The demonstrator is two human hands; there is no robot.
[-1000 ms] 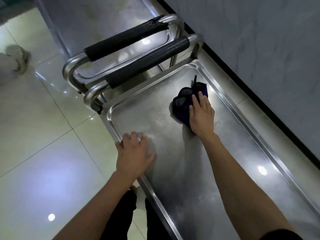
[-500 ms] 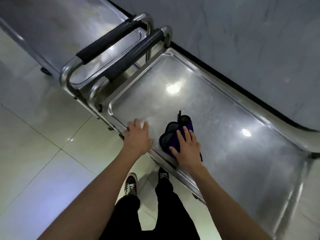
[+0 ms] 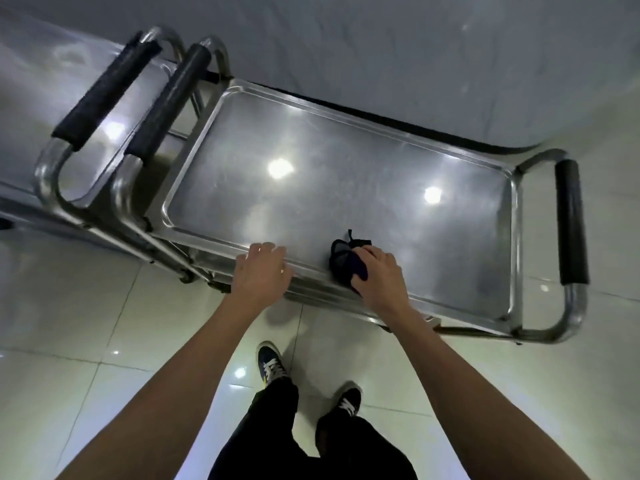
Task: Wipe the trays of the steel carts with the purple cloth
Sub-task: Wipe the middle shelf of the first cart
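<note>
The right hand [image 3: 377, 275] presses curled fingers onto the soft, bunched purple cloth [image 3: 346, 265] beneath it, likely light and easily gathered from above, while the left hand [image 3: 263, 275] rests fingers together on the tray [image 3: 346, 161] rim.

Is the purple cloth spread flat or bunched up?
Bunched: the purple cloth sits as a crumpled wad under the right hand at the tray's near edge.

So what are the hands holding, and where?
The right hand grips the bunched cloth from above at the tray's near edge. The left hand only rests on the rim.
</note>
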